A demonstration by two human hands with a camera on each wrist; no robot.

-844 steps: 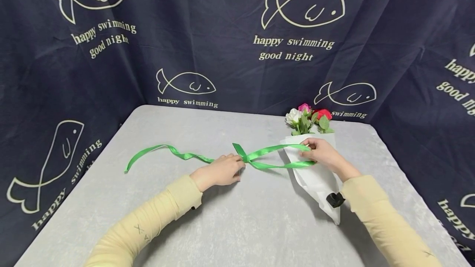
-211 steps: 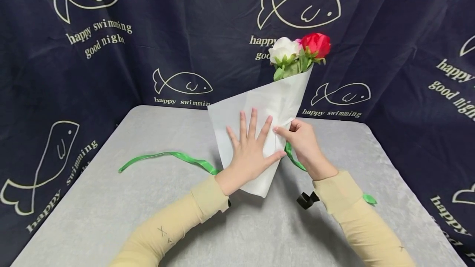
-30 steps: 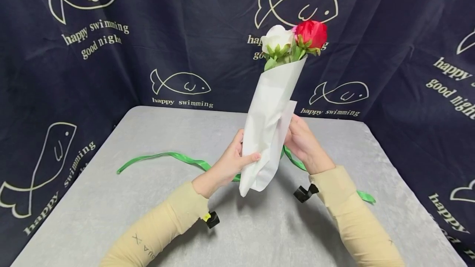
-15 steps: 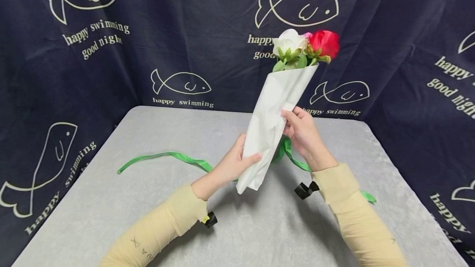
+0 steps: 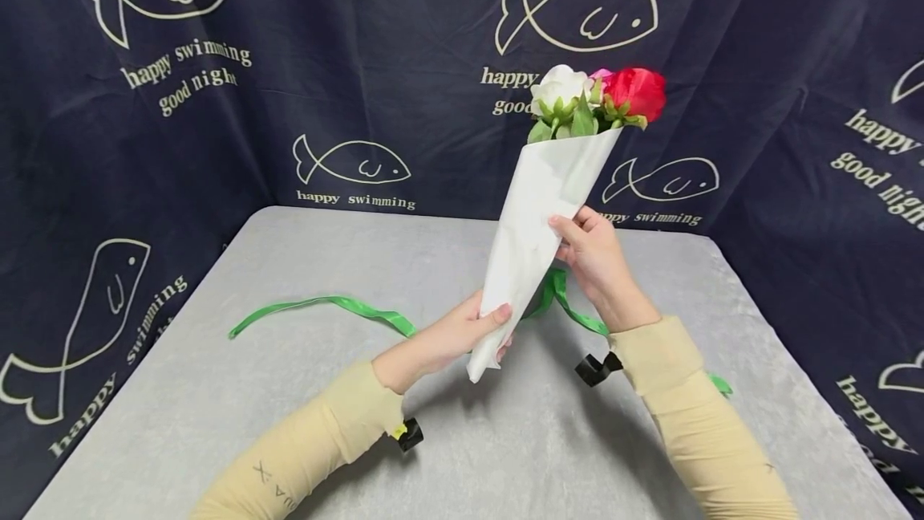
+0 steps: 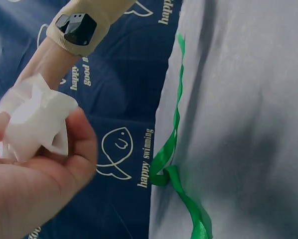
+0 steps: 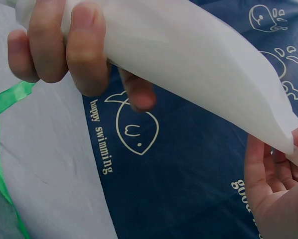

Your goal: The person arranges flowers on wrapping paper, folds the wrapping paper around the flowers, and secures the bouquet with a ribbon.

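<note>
A bouquet of white, red and pink roses is wrapped in a narrow cone of white paper, held tilted above the table. Near the cone's pointed lower end, my left hand grips it, thumb in front; the left wrist view shows fingers curled round the crumpled paper tip. Higher up, my right hand holds the paper's right side with its thumb in front. Its fingers lie against the wrap in the right wrist view. The stems are hidden inside.
A green ribbon lies across the grey-covered table, passing behind the bouquet, and its far end shows beyond the right sleeve. A dark blue curtain with fish drawings hangs behind the table.
Earlier the bouquet lay at right while the hands held the ribbon. Later the left palm pressed on spread paper; now the paper is wrapped tighter, and the left hand grips its lower end.
</note>
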